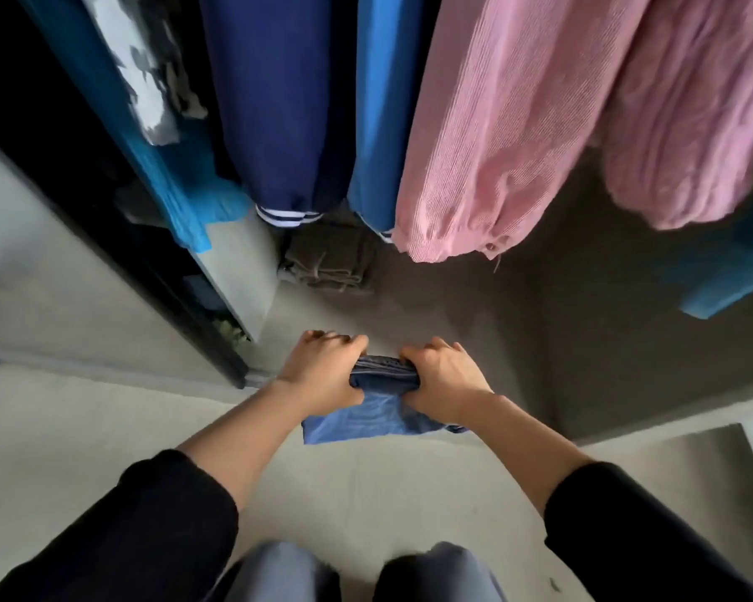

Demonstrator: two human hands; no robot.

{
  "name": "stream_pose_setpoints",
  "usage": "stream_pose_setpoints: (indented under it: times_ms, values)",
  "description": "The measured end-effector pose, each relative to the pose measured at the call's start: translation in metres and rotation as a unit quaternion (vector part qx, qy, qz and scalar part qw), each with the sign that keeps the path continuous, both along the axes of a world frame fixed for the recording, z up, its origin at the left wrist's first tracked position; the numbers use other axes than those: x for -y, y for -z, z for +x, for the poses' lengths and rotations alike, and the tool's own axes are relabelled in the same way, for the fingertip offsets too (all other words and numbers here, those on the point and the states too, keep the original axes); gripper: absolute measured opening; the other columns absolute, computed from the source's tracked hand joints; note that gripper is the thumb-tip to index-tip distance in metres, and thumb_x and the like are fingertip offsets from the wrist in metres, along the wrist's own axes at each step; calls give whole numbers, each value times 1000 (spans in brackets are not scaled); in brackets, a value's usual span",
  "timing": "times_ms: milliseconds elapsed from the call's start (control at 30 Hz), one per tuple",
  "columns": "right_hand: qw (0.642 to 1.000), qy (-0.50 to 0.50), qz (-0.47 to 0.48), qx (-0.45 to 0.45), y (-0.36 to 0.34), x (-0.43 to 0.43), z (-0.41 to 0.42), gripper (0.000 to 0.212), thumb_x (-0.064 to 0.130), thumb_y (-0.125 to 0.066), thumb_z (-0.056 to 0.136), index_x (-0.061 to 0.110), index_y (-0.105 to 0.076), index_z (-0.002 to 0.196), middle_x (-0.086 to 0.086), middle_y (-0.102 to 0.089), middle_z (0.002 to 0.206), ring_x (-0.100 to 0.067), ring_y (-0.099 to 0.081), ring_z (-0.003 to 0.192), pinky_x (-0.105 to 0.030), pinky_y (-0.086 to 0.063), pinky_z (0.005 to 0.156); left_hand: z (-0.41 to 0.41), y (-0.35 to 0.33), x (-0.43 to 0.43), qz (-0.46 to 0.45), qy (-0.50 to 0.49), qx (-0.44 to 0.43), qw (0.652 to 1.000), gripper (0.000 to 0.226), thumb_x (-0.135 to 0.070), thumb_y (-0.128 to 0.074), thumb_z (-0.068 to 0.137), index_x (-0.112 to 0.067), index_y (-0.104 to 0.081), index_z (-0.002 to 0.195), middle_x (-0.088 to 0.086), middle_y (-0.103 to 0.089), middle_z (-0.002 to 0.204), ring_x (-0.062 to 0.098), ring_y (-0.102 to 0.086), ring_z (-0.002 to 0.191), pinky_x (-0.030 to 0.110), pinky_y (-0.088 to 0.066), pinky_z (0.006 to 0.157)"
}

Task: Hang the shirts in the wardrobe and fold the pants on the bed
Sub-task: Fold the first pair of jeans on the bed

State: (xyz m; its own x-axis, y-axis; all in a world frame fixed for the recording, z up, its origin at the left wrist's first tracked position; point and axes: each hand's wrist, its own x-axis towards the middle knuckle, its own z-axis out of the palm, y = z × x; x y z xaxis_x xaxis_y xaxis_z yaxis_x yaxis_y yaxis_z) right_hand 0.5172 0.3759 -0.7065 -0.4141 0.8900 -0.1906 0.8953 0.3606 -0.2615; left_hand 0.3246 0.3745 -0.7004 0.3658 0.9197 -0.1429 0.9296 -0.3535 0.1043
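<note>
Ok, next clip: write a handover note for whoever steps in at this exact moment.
Hands: left hand and right hand both grip a folded blue garment, held low before the open wardrobe.
Done: pink garment, navy garment and others hang inside; a folded grey-brown piece lies on the wardrobe floor.
Left: set the blue bundle down, probably beside that piece. No other laundry is in view, so what remains cannot be judged.

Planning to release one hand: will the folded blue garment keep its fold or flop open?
Probably floppy: the folded blue garment sags below where the left hand and right hand grip it. Likely light; its lower layer looks thin. With one hand, the folds may slip open.
</note>
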Motion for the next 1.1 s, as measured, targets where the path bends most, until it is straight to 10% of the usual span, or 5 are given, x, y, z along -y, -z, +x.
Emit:
stream_pose_setpoints:
  times_ms: [133, 467, 633, 833, 1100]
  values:
    - [997, 24, 71, -9, 82, -54, -6, 26, 27, -63, 69, 27, -54, 94, -3, -66, 93, -26, -53, 106, -34, -38, 88, -12, 85, -59, 48, 59, 5, 997, 44, -38, -65, 69, -21, -50, 107, 3, -66, 99, 24, -57, 104, 40, -24, 111]
    - [941, 99, 323, 11, 212, -134, 11, 37, 10, -68, 62, 12, -57, 98, -16, -63, 81, -37, -53, 92, -39, -37, 74, 6, 214, -148, 294, 91, 87, 948, 39, -17, -67, 71, -12, -60, 110, 7, -67, 100, 27, -58, 104, 41, -23, 113]
    - [975, 58, 198, 81, 300, -100, 33, 32, 26, -71, 74, 14, -57, 101, -8, -65, 98, -30, -53, 101, -32, -31, 70, 26, 309, -117, 142, 156, -33, 977, 49, -38, -59, 88, -19, -46, 131, -1, -54, 131, 19, -43, 127, 36, -7, 116]
    - [973, 31, 207, 94, 333, -89, 45, 34, 25, -85, 56, 13, -58, 73, -3, -64, 68, -29, -59, 71, -24, -26, 59, 26, 353, -113, 233, 229, -13, 945, 48, -33, -83, 68, -7, -71, 106, 12, -71, 101, 26, -68, 96, 41, -50, 93]
    - [953, 59, 210, 209, 334, -145, 51, 25, 19, -64, 78, 9, -66, 101, -7, -55, 120, -29, -39, 116, -36, -28, 83, 57, 369, -176, 179, 159, -49, 970, 53, -29, -40, 100, -15, -26, 149, 10, -27, 155, 23, -18, 145, 36, -6, 117]
